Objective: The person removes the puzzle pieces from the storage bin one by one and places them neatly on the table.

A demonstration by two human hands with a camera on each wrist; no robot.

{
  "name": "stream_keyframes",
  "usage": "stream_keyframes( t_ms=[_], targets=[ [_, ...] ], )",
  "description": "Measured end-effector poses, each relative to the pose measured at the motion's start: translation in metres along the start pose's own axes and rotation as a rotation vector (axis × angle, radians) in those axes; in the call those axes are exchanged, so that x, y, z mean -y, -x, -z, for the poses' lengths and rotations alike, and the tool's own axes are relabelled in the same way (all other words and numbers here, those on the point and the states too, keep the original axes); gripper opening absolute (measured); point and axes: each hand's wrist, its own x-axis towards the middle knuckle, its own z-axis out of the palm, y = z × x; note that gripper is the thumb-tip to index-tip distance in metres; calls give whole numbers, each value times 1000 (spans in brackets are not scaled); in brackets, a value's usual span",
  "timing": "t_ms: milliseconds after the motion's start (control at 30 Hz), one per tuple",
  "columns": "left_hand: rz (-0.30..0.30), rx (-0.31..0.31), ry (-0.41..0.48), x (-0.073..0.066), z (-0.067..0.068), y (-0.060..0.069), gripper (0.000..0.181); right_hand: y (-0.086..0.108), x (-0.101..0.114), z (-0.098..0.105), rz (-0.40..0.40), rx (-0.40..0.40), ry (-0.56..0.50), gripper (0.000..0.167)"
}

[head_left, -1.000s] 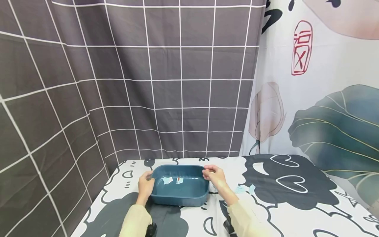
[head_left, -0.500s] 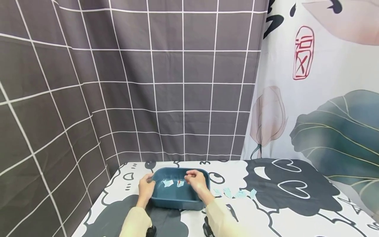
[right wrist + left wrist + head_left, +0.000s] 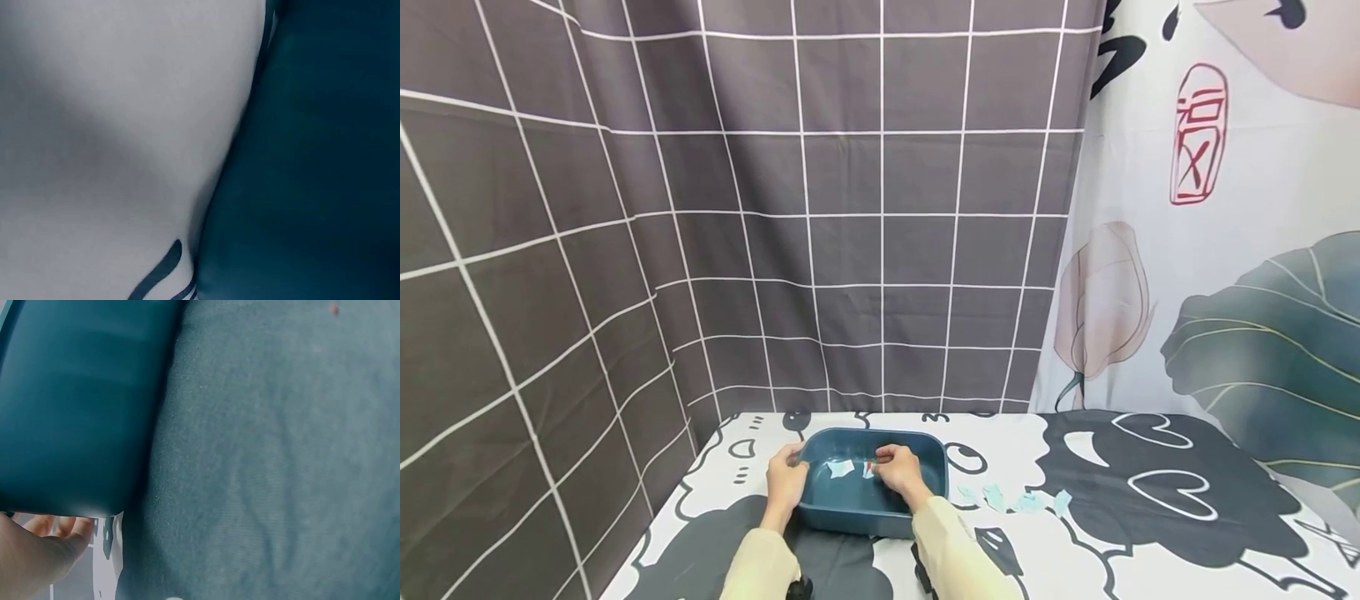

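Gripping the left end of a dark teal, rounded rectangular plastic tub (image 3: 850, 523) at lower centre of the frame, the left hand (image 3: 786, 477) should keep it from sliding on the desk (image 3: 1007, 433). Inside lies a jagged, pale blue, paper-like scrap (image 3: 840, 468). Right of that, the right hand (image 3: 900, 472) reaches in, fingers bent, at a small pale scrap with a red mark (image 3: 868, 469); whether it pinches this, I cannot tell. A light fingertip touch, clear of the neighbouring piece, seems best. Farther right, four pale blue, irregular scraps (image 3: 1028, 502) lie outside.
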Motion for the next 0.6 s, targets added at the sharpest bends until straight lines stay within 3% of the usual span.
stream_keyframes(
  t_ms=[300,600],
  targets=[
    [1,3,-12,-6,4,-2,41,-5,-1,1,-15,139,73,45],
    [-18,-9,-1,-9,4,1,41,-1,-3,1,159,140,274,33]
  ],
)
